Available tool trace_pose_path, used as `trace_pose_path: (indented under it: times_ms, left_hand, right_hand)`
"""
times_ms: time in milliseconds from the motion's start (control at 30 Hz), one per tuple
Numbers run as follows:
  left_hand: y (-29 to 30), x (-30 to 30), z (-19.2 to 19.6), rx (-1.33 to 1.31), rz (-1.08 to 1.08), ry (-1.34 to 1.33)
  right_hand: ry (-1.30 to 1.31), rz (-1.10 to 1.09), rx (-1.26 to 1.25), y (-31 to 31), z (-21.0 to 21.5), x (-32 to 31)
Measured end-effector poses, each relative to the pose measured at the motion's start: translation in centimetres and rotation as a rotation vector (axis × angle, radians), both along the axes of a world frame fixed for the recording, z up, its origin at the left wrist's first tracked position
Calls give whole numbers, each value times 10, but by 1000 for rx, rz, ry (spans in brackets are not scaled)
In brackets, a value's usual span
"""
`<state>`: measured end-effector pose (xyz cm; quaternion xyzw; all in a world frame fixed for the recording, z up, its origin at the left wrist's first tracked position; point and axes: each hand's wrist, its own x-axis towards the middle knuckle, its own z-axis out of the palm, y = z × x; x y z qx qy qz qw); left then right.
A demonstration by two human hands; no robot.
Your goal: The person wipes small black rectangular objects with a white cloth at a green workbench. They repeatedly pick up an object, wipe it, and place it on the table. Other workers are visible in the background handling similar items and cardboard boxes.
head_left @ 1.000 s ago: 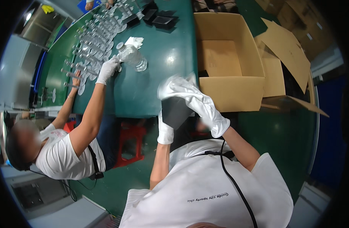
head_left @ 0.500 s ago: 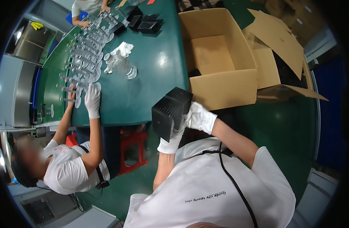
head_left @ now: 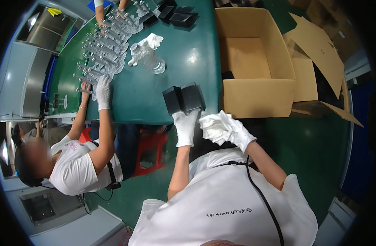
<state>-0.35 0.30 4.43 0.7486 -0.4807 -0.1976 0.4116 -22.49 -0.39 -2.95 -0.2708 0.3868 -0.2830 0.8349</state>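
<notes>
My left hand (head_left: 185,128), in a white glove, grips the lower edge of a black angular piece (head_left: 191,99), near the green table's front edge. Two block-like halves with a V-shaped gap between them make up the piece. Just right of it, my gloved right hand (head_left: 239,134) is closed on a bunched white cloth (head_left: 214,128). A small space separates the cloth from the black piece. The fingertips of my left hand are partly hidden behind the piece.
A clear bottle (head_left: 149,60) and a crumpled white cloth (head_left: 154,40) are on the green table (head_left: 184,61). Several clear stemmed pieces (head_left: 108,39) line its left side, by a co-worker's gloved hand (head_left: 103,93). An open cardboard box (head_left: 257,98) stands right; black pieces (head_left: 184,18) lie far back.
The black piece has turned, its ridged face no longer showing. My right hand has come away from it to the right, and the white cloth now shows plainly. The whole view has shifted slightly.
</notes>
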Motion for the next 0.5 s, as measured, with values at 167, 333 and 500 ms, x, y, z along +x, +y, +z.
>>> trace_pose_path:
  times_ms: [167,333,500]
  left_hand:
    - [21,28,12,169,232,622]
    - [23,47,0,-264,280,1342]
    - [46,32,11,-911,464,3822]
  right_hand:
    - [27,-159,184,-27,56,2]
    - [151,-157,-479,-53,100,25]
    - [745,-135,-1564,-59,168,89]
